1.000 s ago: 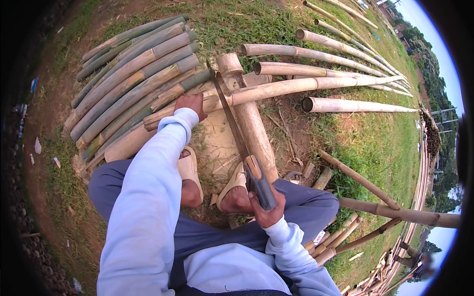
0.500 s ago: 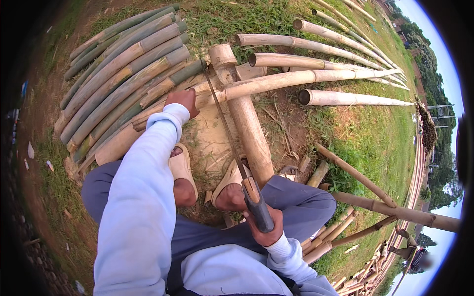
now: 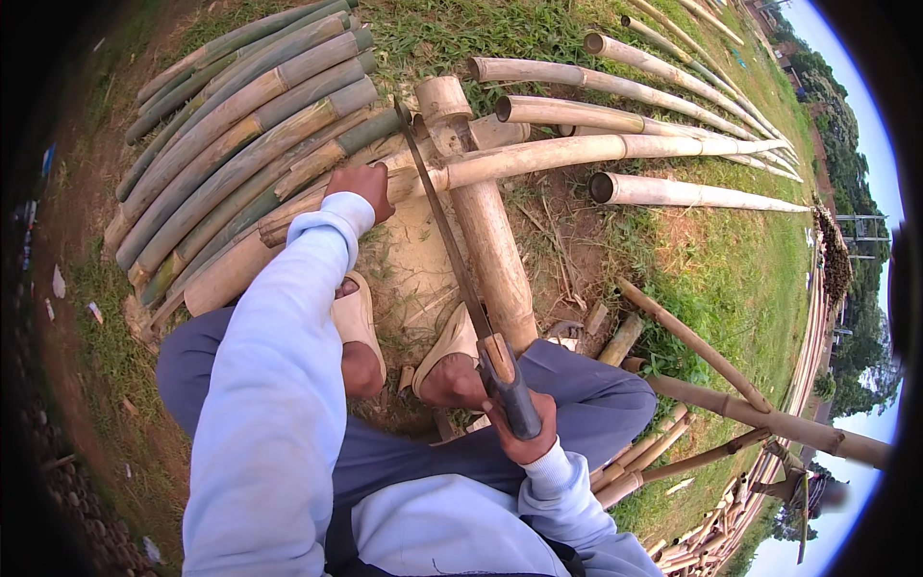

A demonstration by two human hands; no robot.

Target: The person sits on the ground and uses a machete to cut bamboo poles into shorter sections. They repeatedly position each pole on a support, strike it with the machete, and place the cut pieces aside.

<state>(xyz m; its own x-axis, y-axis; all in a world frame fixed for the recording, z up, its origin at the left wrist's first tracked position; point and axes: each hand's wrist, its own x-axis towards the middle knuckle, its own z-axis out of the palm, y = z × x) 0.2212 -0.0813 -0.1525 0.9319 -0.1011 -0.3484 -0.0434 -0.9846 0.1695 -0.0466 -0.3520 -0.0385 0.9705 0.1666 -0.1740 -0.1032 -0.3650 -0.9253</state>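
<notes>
A long pale bamboo pole [image 3: 538,157] lies crosswise in front of me, resting on a thick bamboo support [image 3: 495,255]. My left hand [image 3: 361,190] is closed around the pole's left part. In my right hand [image 3: 531,431], the dark handle of a handsaw [image 3: 446,226] is gripped low near my right knee. The saw's long blade slants up and forward across the pole, just right of my left hand and beside the support. How deep the blade sits in the bamboo cannot be made out.
Several cut bamboo lengths [image 3: 240,130] lie side by side at the left. Long bamboo poles [image 3: 654,120] stretch away at the right. A bamboo frame [image 3: 769,418] stands at lower right, with a person [image 3: 803,490] beyond it. My sandalled feet [image 3: 452,361] are near the support.
The saw has slid slightly forward and up along its length, with my right hand moving with it. My left hand keeps its hold on the pole. The whole view has shifted a little.
</notes>
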